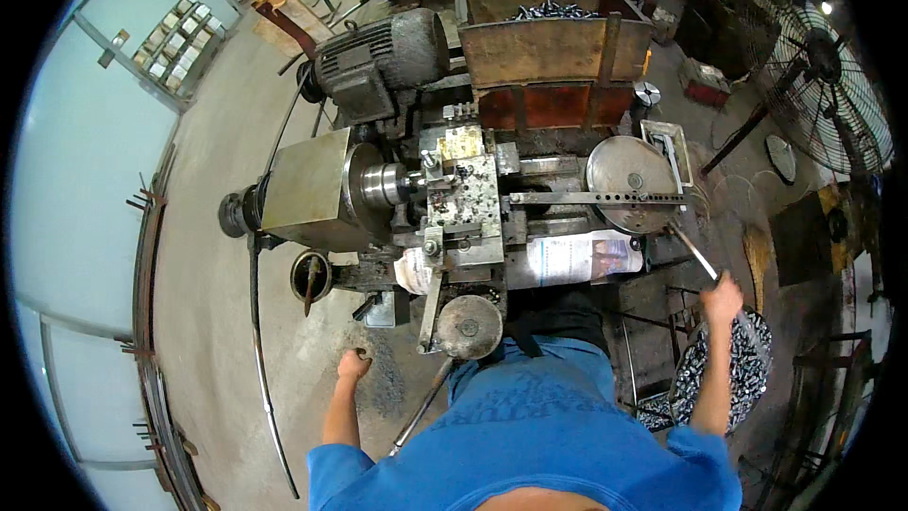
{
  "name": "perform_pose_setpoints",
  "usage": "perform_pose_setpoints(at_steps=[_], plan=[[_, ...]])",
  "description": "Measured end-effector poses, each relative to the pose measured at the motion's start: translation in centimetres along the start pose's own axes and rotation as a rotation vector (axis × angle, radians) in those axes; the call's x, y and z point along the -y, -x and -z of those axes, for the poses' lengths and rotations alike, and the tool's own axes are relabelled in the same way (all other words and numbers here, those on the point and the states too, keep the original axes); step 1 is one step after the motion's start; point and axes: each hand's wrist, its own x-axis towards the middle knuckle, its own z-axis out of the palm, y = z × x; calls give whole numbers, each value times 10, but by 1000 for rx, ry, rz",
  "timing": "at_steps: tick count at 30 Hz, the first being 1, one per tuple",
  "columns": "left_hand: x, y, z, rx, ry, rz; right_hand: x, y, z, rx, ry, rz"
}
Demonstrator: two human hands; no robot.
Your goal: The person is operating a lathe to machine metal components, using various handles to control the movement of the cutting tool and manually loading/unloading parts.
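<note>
My right hand (724, 301) is wrapped round the end of a metal lever (695, 251). The lever slants up to a large round steel disc (619, 180) at the right of a small lathe. My left hand (354, 363) is closed in the air, left of a smaller round weight (469, 326); a small dark bit shows at its fingers, too small to name. The lathe's chuck (382, 185) faces a tool slide (463, 197) strewn with metal chips. A flat bar with holes (596, 198) runs from the slide across the disc.
A motor (383, 61) sits behind the headstock (307, 189). A rusty bin (539, 52) holds small metal parts. By my right arm stands a basket of shiny parts (747, 369). A pot with a brush (311, 276) hangs at left, and a large fan (823, 66) stands at right.
</note>
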Motion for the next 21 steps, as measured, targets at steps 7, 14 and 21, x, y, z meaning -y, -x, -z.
perform_pose_setpoints(at_steps=[7,14,21], plan=[[-15,-12,-16,9,101,-103,65,78,45,105,-113,-186],[-28,-28,-5,-53,172,-117,66,82,52,200,-118,-217],[-23,-26,24,-185,256,-142,20,37,18,55,0,-159]])
